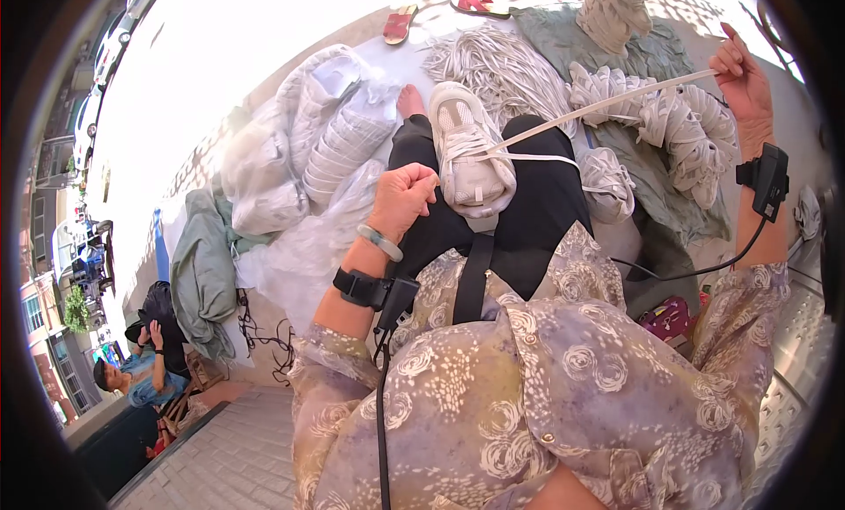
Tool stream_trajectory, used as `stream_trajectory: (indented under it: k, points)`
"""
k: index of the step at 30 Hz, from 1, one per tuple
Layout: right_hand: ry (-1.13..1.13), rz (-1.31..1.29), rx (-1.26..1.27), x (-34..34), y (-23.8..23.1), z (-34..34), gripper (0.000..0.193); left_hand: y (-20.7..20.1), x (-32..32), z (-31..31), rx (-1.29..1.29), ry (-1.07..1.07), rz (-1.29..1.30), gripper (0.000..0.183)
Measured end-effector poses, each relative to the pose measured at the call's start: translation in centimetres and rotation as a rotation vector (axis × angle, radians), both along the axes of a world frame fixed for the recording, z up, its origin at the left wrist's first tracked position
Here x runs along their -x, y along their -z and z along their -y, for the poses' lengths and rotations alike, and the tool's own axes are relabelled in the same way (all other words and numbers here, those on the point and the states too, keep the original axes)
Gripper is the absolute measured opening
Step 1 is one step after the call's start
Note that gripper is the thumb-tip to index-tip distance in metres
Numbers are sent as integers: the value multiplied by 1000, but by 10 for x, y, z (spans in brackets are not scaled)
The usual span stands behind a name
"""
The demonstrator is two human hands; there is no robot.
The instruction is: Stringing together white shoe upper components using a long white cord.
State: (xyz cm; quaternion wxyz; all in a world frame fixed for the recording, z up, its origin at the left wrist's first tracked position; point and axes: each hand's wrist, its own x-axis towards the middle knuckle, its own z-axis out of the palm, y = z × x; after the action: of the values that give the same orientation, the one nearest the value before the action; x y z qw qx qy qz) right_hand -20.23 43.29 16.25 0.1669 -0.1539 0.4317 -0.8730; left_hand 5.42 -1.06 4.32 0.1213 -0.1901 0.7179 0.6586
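A white sneaker (469,171) rests between my thighs, its toe pointing away from me. From its eyelets a flat white shoelace (607,107) runs taut up to the right. My right hand (742,77), raised at far right, is closed in a pinch on that lace near its end. A second length of lace curves from the shoe over my right thigh. My left hand (405,198) is closed just left of the sneaker's heel end, fingertips pressed together. Whether anything is between those fingers I cannot make out.
A heap of loose white laces (502,70) lies beyond the sneaker. Several laced shoes (673,127) sit on green cloth at right. Plastic-wrapped stacks of white shoe pieces (339,149) are at left. Red slippers (400,24) lie ahead. Another person (150,378) sits at far left.
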Motion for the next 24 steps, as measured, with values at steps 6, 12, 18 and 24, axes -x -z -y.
stream_trajectory:
  k: [6, 12, 18, 24]
  points:
    - [258, -56, -231, 38, -31, -76, 35, 29, 4, -4, 454, 26, -82, 9]
    - [551, -100, -470, 41, -56, -72, 37, 36, 8, -18, 675, 115, -360, 12]
    - [229, -236, -825, -24, -16, 27, 27, 39, 8, -28, 801, 158, -425, 18]
    - [-301, -77, -791, -139, 94, 177, 10, 42, 9, -28, 837, 190, -489, 22]
